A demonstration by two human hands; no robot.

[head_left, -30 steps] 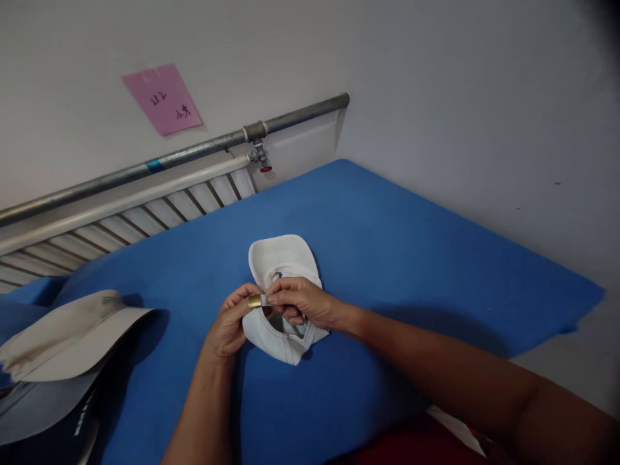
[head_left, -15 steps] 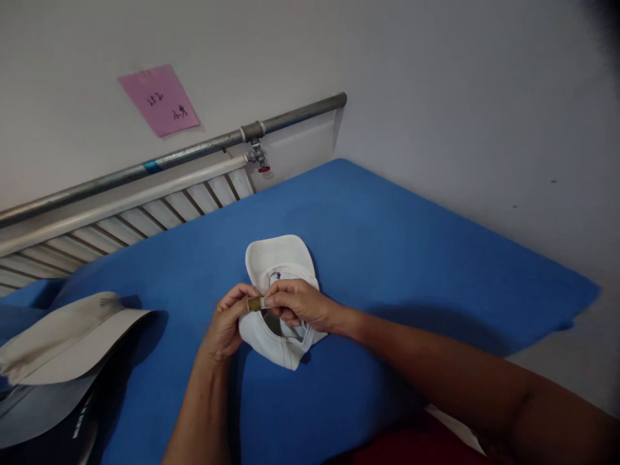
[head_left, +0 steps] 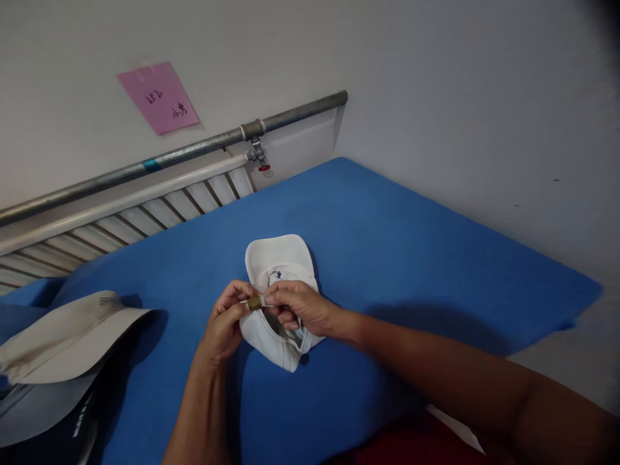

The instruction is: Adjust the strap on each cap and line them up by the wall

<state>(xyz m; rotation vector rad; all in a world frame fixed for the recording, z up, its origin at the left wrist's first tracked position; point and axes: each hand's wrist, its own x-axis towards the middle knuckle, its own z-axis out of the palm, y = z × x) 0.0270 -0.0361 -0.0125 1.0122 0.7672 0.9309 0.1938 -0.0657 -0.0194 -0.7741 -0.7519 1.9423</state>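
Note:
A white baseball cap (head_left: 276,345) lies on the blue surface, its brim pointing away from me and its inside partly showing. Over its back opening is the cap's strap with a brass-coloured buckle (head_left: 254,303). My left hand (head_left: 225,321) pinches the strap on the buckle's left side between thumb and fingers. From the other side, my right hand (head_left: 303,304) grips the strap close to the buckle, with its fingers curled over the cap's opening. The fingers hide part of the strap and the cap's inside.
Several caps (head_left: 82,345), beige, grey and dark, are stacked at the left on the blue-covered table (head_left: 387,226). Behind it are a white radiator (head_left: 145,216), a metal pipe (head_left: 203,145) with a red-handled valve (head_left: 264,168), and a pink paper (head_left: 159,100) on the wall.
The buckle sits slightly further right along the strap from my left hand, and more pale strap shows at my left fingertips. Both hands keep their hold; the cap barely shifts.

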